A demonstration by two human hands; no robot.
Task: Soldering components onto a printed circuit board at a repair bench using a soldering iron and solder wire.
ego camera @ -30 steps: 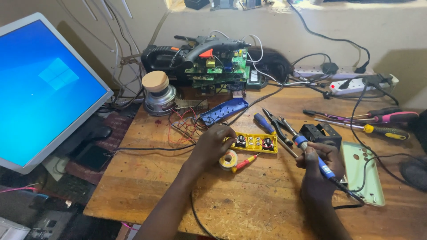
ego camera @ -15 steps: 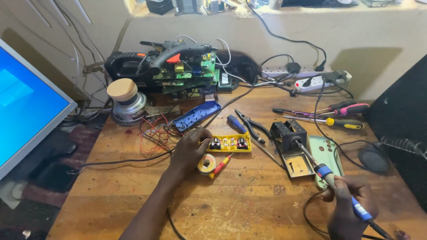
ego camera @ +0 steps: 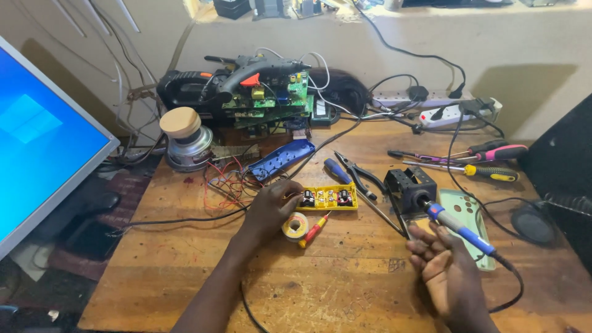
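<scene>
hands: two, a left hand [ego camera: 271,209] and a right hand [ego camera: 447,268]
soldering irons: one, blue-handled [ego camera: 459,228]
iron stands: one, black [ego camera: 408,185]
yellow boards: one [ego camera: 327,198]
solder rolls: one [ego camera: 295,226]
small red screwdrivers: one [ego camera: 314,229]
screwdrivers at the far right: three, one dark [ego camera: 484,147], one pink [ego camera: 505,152], one yellow [ego camera: 490,173]
pliers: one, blue-gripped [ego camera: 348,171]
blue casings: one [ego camera: 282,160]
glue guns: one [ego camera: 259,71]
power strips: one, white [ego camera: 453,113]
monitors: one [ego camera: 43,135]
motors with a wooden cap: one [ego camera: 185,139]
</scene>
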